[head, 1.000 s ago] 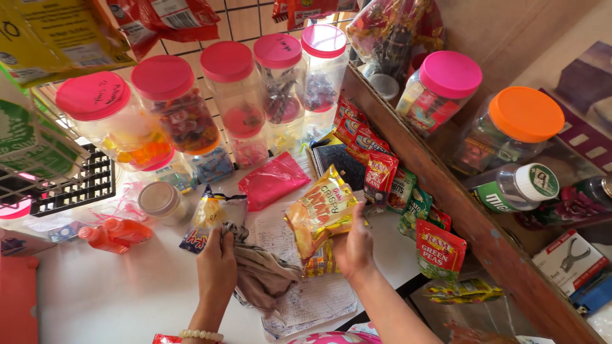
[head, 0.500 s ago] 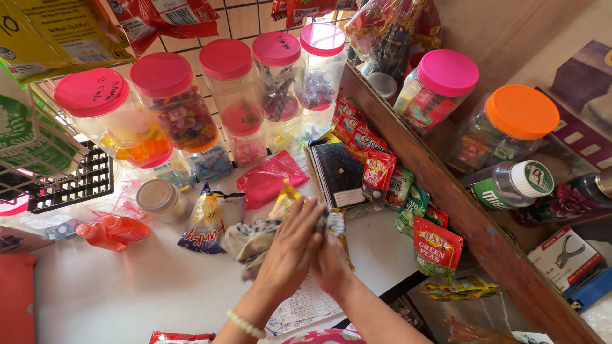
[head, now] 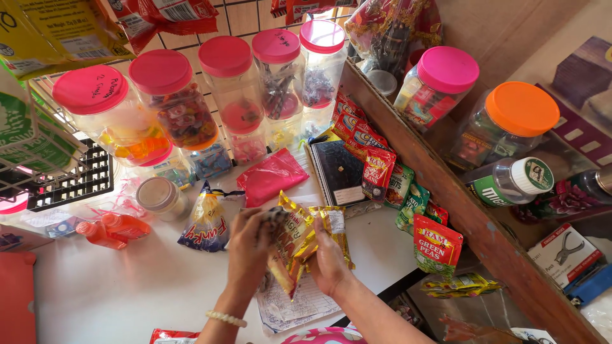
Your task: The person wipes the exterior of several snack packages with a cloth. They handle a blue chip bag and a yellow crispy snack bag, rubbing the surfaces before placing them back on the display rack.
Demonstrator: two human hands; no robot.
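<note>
On white counter w/ paper sheet, both hands grip yellow snack packets: left hand & right hand fingers clenched on them, above sheet. Pink-lidded jars behind; wooden shelf at right.

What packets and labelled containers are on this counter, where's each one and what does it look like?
Yellow snack packets: crinkled foil, held in left hand and right hand.
Blue-and-yellow snack bag: on the white counter, left of the hands.
Pink pouch: flat, behind the hands.
Red sachet strip: hanging along the wooden shelf edge.
Green-and-red packet: hanging at the right.
Pink-lidded jars: clear, back row.
</note>
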